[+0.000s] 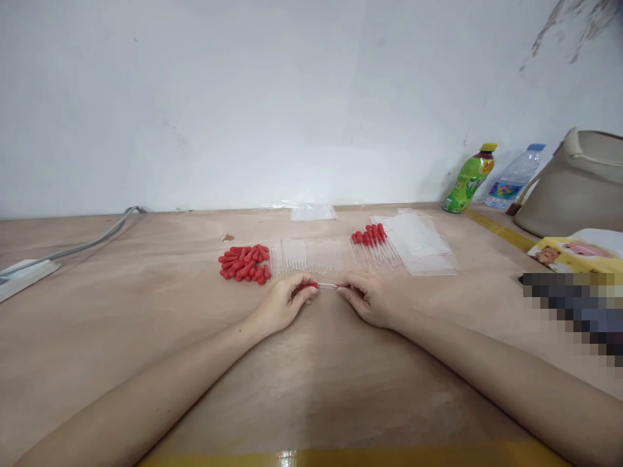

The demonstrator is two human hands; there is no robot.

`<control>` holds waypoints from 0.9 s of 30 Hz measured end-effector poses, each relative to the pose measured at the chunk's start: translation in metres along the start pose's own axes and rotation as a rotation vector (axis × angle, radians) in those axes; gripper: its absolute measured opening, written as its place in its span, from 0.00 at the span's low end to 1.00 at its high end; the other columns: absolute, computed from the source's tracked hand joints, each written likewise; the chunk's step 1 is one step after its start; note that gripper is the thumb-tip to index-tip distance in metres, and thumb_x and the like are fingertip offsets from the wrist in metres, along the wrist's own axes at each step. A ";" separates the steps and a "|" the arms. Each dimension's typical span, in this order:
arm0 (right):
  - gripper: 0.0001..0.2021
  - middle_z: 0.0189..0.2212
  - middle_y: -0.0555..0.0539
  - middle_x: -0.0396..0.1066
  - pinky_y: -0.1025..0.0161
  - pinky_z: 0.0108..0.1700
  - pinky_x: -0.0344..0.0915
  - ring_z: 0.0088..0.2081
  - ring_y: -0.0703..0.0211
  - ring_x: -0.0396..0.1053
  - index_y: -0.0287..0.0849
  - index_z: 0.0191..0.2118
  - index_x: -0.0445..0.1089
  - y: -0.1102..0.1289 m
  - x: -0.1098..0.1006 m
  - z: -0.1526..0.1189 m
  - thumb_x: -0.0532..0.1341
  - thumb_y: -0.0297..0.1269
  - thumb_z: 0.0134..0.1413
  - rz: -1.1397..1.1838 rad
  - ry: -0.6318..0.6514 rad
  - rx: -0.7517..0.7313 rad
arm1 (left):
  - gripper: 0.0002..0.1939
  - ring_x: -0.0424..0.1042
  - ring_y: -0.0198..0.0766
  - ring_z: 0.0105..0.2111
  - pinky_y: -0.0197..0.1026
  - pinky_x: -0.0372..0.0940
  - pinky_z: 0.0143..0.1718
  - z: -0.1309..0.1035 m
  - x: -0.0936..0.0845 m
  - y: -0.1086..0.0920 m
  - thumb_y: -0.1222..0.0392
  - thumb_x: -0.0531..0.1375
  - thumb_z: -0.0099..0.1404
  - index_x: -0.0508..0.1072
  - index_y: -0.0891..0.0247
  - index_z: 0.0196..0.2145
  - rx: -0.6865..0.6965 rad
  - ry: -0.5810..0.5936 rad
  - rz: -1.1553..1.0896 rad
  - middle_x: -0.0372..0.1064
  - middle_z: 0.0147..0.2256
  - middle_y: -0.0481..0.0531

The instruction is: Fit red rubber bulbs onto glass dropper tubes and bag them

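Observation:
My left hand (288, 300) is closed in a pinch on a red rubber bulb (309, 285). Facing it, my right hand (367, 297) pinches a thin clear dropper tube (328, 285), whose left end meets the bulb; how far it sits inside I cannot tell. Beyond my left hand lies a pile of red rubber bulbs (243, 263). A row of bare clear tubes (311, 255) is spread on the table just past both hands. Farther right, several droppers (374, 243) with red bulbs on their tubes lie together beside clear plastic bags (421, 243).
Along the right stand a green drink bottle (468, 181), a clear water bottle (513, 178) and a beige bag (569, 188). A yellow printed pack (579, 251) lies near a pixelated dark object (577, 308). A grey cable (107, 232) crosses the left. The wall (219, 104) bounds the table's back.

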State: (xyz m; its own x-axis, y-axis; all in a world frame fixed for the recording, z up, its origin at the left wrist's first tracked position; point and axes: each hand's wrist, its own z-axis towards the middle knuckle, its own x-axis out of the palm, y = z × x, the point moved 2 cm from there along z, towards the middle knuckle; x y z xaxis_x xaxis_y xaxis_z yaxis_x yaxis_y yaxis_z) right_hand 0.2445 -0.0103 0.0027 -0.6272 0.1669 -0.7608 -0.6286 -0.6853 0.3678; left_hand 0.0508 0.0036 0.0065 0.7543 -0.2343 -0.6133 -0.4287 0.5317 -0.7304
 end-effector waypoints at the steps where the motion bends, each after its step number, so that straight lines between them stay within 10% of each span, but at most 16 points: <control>1: 0.08 0.27 0.50 0.69 0.64 0.37 0.55 0.30 0.64 0.64 0.42 0.34 0.67 -0.002 0.001 0.000 0.52 0.34 0.57 0.025 0.012 -0.004 | 0.09 0.66 0.30 0.25 0.34 0.62 0.28 0.000 0.001 0.001 0.58 0.51 0.64 0.67 0.65 0.34 -0.007 0.015 -0.038 0.65 0.25 0.46; 27: 0.08 0.28 0.48 0.69 0.64 0.35 0.55 0.31 0.63 0.64 0.40 0.32 0.65 0.001 0.003 0.001 0.50 0.33 0.58 -0.094 -0.029 -0.082 | 0.10 0.72 0.34 0.30 0.35 0.66 0.32 0.002 -0.007 0.001 0.56 0.58 0.59 0.74 0.63 0.35 0.110 -0.040 0.134 0.74 0.31 0.49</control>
State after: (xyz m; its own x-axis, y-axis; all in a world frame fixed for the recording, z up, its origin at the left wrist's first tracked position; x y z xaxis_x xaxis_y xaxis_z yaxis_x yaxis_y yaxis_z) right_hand 0.2420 -0.0095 0.0017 -0.5814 0.2528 -0.7734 -0.6461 -0.7211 0.2500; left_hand 0.0456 0.0076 0.0105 0.7143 -0.1245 -0.6887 -0.4709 0.6426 -0.6045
